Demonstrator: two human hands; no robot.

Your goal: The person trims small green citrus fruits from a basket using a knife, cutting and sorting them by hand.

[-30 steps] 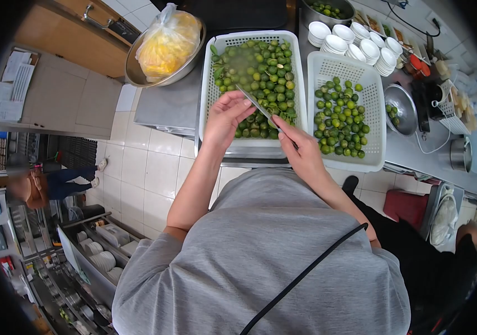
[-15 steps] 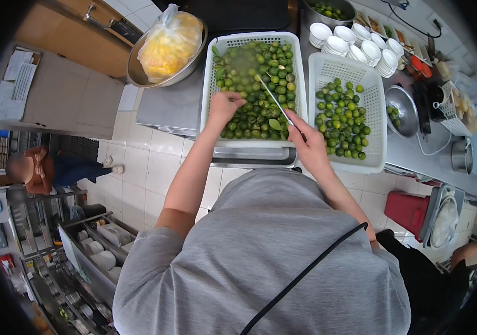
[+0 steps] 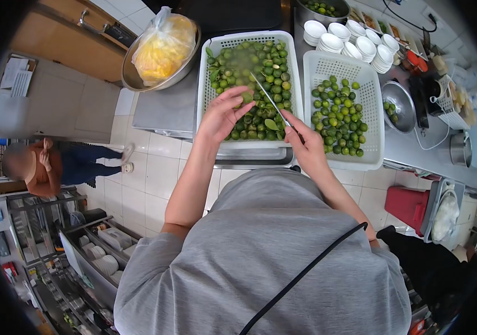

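Observation:
In the head view, my left hand (image 3: 222,116) is above a white perforated basket (image 3: 200,106) of small green limes. Its fingers and thumb curve around a single lime (image 3: 247,98) at the tips. My right hand (image 3: 306,140) is closed around the handle of a knife (image 3: 271,98), at the basket's near right. The long thin blade points up and left across the limes, its tip beyond my left fingertips. A green leaf (image 3: 271,124) lies on the limes near the knife.
To the right, a second white basket (image 3: 375,106) holds more limes. Stacked white bowls (image 3: 332,42) stand behind it, and a metal colander (image 3: 399,114) is farther right. A metal bowl (image 3: 128,70) with a bagged yellow food (image 3: 163,53) stands left. A person (image 3: 43,167) stands at far left.
My left hand has lifted and turned, its fingers now spread around a lime. The knife stays in my right hand, almost unmoved. The view has shifted slightly, and the person's legs at left have moved.

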